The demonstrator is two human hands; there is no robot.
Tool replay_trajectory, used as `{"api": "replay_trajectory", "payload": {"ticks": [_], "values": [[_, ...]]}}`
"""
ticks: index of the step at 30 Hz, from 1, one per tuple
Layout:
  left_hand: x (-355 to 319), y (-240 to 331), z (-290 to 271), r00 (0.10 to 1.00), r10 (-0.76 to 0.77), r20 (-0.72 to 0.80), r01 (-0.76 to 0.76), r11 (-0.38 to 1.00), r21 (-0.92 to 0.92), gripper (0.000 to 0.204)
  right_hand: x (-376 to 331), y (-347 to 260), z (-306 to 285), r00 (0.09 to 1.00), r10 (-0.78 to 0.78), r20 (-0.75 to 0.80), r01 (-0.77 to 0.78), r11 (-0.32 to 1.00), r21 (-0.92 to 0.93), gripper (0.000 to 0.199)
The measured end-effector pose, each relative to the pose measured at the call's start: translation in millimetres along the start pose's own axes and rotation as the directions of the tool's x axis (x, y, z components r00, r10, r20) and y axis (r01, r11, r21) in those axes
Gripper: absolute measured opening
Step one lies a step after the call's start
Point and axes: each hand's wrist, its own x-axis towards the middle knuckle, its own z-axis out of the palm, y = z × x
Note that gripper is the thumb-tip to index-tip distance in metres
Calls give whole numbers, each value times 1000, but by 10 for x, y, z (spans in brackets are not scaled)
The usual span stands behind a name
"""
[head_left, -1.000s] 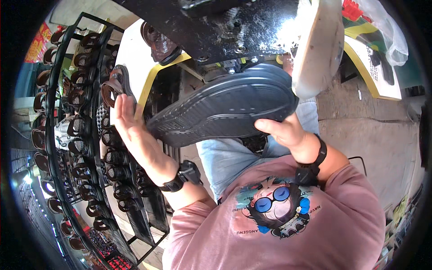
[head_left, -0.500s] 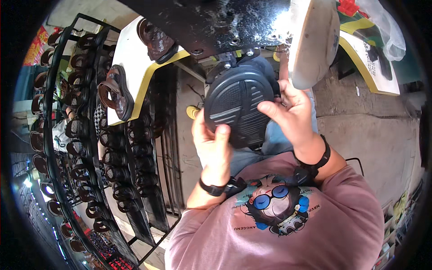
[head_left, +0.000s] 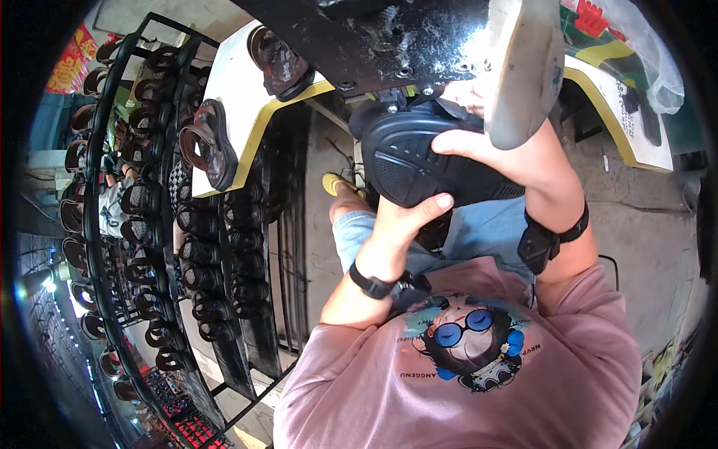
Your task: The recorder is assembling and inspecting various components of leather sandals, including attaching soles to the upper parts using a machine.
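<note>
Between my two hands is a black sandal (head_left: 400, 176) with its grooved sole turned up toward me, just below the edge of a dark machine plate (head_left: 374, 41). My left hand (head_left: 404, 228) grips the near side, its thumb along the edge and the other fingers hidden underneath. From the right, my right hand (head_left: 516, 157) holds it, with the thumb lying across the sole. The fingers of that hand are partly hidden by the beige, sole-shaped block (head_left: 527, 82) above. The sandal's straps are out of sight beneath it.
Two brown sandals (head_left: 280, 63) (head_left: 209, 146) sit on the white, yellow-edged table (head_left: 232, 78) to the left. Beyond it stands a black rack (head_left: 93, 194) holding many sandals. At right, another white table part (head_left: 636, 142) carries plastic wrap (head_left: 658, 71) and a red item (head_left: 591, 19).
The sandal has turned from roughly upright to sideways, its far end swinging right. My right hand has moved across behind the beige block, and my left hand has shifted right.
</note>
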Motion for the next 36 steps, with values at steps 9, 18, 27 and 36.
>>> {"api": "replay_trajectory", "payload": {"ticks": [9,18,27,36], "values": [[68,-60,-27,997,77,-16,-78,928,-365,57,43,112,252,953,-231,-196,155,928,-339,64],[36,-11,-129,981,181,-70,-191,836,-514,50,-947,903,649,791,-225,569,256,966,26,39],[100,-91,-48,980,99,-171,-177,822,-542,59,-799,980,291,991,136,-10,-98,762,640,43],[221,707,-630,886,249,-391,-346,916,-202,55,-428,488,816,990,7,-141,78,805,588,28]]}}
